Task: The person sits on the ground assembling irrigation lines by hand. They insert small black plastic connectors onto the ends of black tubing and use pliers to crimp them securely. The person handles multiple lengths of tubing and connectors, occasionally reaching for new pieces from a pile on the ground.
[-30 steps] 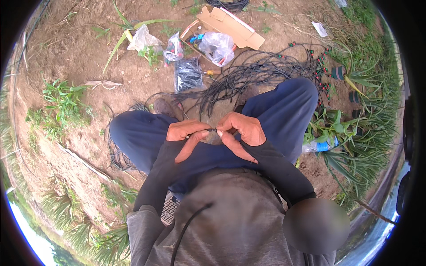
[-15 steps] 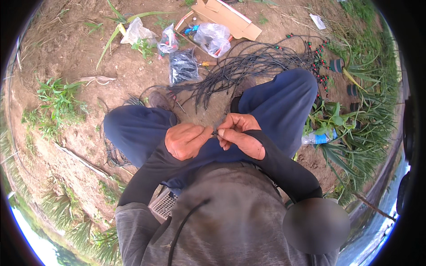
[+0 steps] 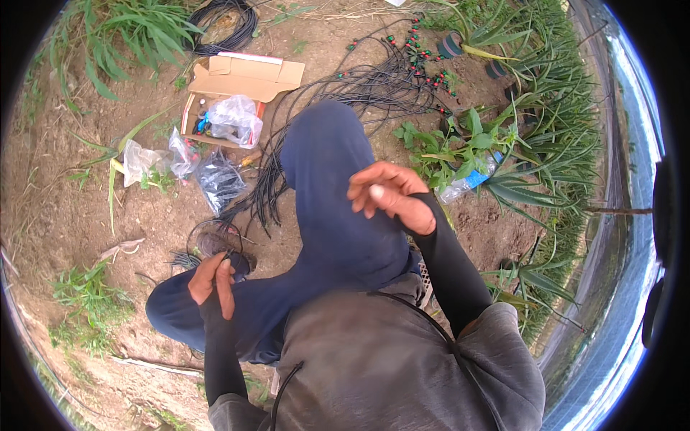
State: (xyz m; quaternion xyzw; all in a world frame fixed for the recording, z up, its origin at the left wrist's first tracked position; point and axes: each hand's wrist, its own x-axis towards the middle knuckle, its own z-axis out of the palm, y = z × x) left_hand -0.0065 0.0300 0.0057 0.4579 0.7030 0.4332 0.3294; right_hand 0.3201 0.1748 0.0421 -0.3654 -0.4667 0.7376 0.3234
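I see my left hand (image 3: 213, 281) low at eight o'clock, fingers curled by the left knee, pinching a thin black tube (image 3: 215, 233) that loops over the soil. My right hand (image 3: 389, 195) is raised over the right knee (image 3: 323, 144), fingers loosely curled; I cannot tell whether it holds anything. At eleven o'clock an open cardboard box (image 3: 244, 77) holds a clear plastic bag (image 3: 233, 118) with small blue parts. Beside it lie two more clear bags (image 3: 154, 159) and a dark bag (image 3: 219, 183). A bundle of black tubes (image 3: 359, 82) spreads at twelve.
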